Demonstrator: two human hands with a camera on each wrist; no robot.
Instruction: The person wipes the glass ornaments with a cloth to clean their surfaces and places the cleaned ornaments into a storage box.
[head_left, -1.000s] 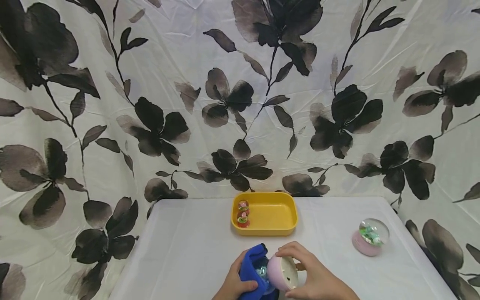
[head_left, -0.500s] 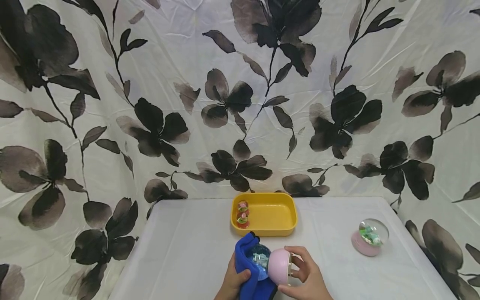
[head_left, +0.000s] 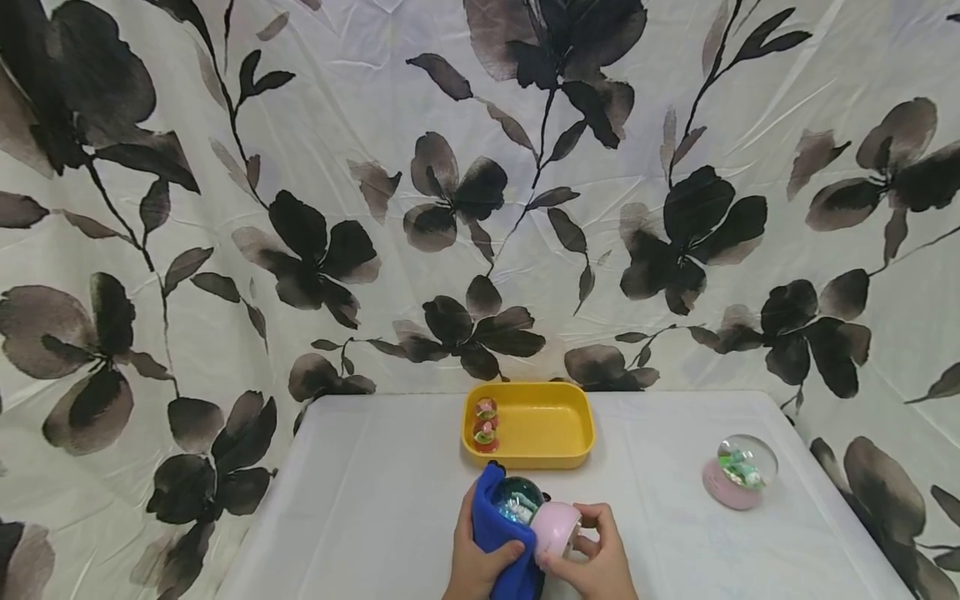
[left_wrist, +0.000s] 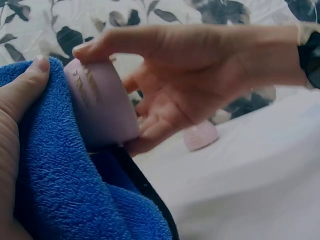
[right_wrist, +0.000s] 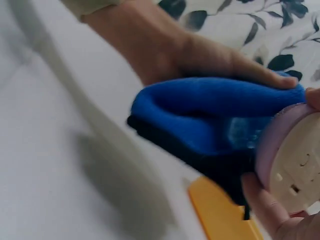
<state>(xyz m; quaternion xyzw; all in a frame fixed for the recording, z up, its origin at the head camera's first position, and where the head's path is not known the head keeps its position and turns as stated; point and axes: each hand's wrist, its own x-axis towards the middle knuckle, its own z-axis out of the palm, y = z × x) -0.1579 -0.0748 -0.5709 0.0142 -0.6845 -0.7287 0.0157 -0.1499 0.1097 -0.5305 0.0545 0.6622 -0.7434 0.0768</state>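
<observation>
Above the table (head_left: 360, 500), my right grip (head_left: 600, 554) clamps the snow globe (head_left: 542, 517) by its pink base (head_left: 558, 527); my left grip (head_left: 474, 546) clamps the blue cloth (head_left: 493, 525) along its dome (head_left: 519, 498): best press evenly, base steady.

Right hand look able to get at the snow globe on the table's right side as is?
Probably not as things stand: the right hand is holding the pink base of another snow globe. Nothing visible blocks the way to the right-side snow globe, though.
</observation>
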